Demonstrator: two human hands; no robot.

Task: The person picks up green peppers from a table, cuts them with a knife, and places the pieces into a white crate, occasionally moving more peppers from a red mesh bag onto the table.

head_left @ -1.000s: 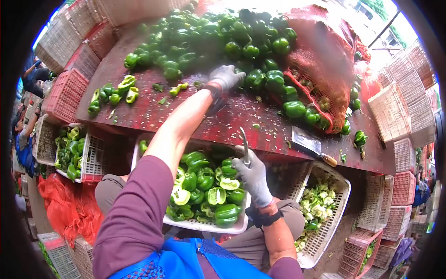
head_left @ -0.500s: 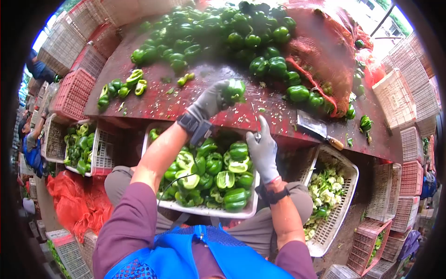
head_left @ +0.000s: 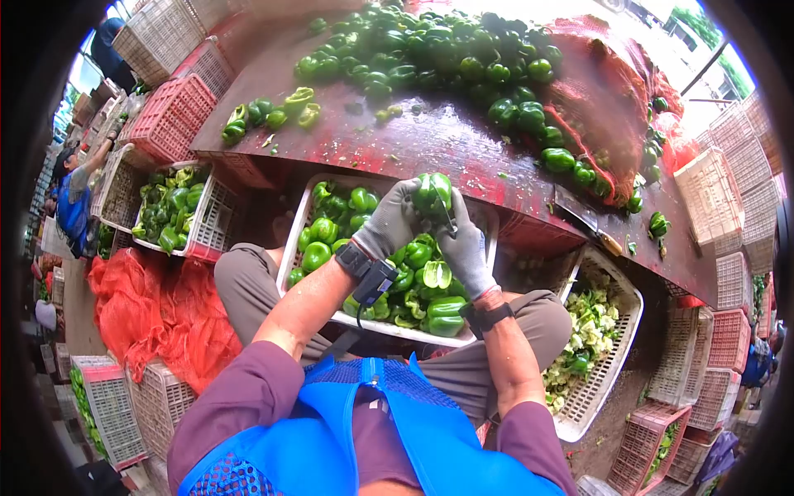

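A green bell pepper (head_left: pixel 432 192) is held up by my gloved left hand (head_left: pixel 390 223), its fingers wrapped around the pepper's left side. My gloved right hand (head_left: pixel 465 255) grips a small knife (head_left: pixel 445 213), whose blade lies against the pepper's front. Both hands are close together over a white plastic crate (head_left: pixel 451 340) between my legs. Whole and cut-open peppers (head_left: pixel 436 274) fill this crate, some with their pale insides showing.
A red worktable (head_left: pixel 347 132) stands ahead, with a heap of peppers (head_left: pixel 430 50), a red mesh bag (head_left: pixel 591 107) and a cleaver (head_left: pixel 610 242) on it. Right, a crate (head_left: pixel 635 310) holds pale pepper cores. Left are another pepper crate (head_left: pixel 217 219) and red netting (head_left: pixel 165 318).
The left hand has brought the pepper from over the table edge back above the crate. The right hand has risen, and the knife now meets the pepper. The view has shifted.
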